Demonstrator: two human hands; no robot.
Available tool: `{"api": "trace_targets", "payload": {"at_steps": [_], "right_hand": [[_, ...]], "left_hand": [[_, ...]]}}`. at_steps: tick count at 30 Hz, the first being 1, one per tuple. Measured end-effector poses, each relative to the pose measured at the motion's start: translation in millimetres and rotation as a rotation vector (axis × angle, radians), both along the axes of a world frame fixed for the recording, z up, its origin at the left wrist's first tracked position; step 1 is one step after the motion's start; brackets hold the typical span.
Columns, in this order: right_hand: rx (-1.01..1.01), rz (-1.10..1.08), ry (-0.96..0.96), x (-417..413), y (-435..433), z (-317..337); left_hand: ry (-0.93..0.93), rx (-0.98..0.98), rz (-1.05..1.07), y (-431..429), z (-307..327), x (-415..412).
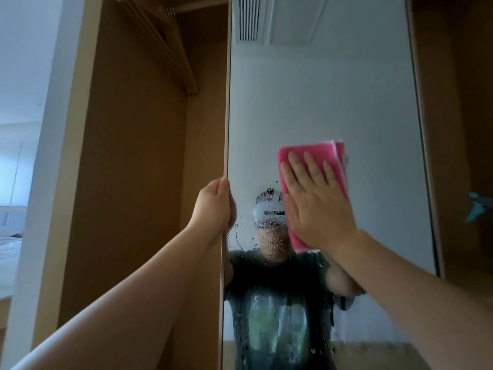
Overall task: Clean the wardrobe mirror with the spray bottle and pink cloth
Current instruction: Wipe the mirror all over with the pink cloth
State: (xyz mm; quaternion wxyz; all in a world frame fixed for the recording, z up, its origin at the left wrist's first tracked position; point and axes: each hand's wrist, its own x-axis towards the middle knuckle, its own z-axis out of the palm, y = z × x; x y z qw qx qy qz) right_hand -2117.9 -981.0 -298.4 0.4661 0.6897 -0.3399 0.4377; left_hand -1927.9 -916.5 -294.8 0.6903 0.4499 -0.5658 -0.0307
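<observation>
Head view: right hand (317, 201) presses flat, fingers spread, on folded pink cloth (309, 153) against tall wardrobe mirror (333, 97). Left hand (214, 204) grips the mirror's left edge. Wet droplets lie below-left of cloth, likely next; teal spray bottle (477, 206) sits far right.

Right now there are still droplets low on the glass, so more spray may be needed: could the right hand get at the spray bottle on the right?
Probably yes. The spray bottle sits just right of the mirror, nothing between, but the right hand is pressing the pink cloth flat.
</observation>
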Motion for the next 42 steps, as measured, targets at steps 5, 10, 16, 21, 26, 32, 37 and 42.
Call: {"api": "trace_targets", "payload": {"at_steps": [5,10,16,21,26,32,37,42], "right_hand": [[0.017,0.031,0.039,3,-2,-41],[0.025,0.029,0.044,3,0,-43],[0.015,0.033,0.07,5,2,-33],[-0.003,0.041,0.119,12,4,-10],[-0.011,-0.001,0.161,25,7,31],[0.0,-0.03,0.125,42,13,90],[-0.009,-0.058,0.052,50,12,124],[-0.018,-0.053,0.035,54,11,124]], "left_hand": [[0.007,0.003,-0.002,1,-1,-2],[0.021,0.036,-0.046,5,-4,0],[-0.019,0.164,-0.069,9,-44,13],[-0.097,0.142,-0.015,11,-45,18],[-0.124,0.114,0.041,8,-46,18],[-0.149,0.105,0.045,5,-46,20],[-0.188,0.083,0.069,3,-47,23],[-0.202,0.063,0.067,1,-48,23]]}}
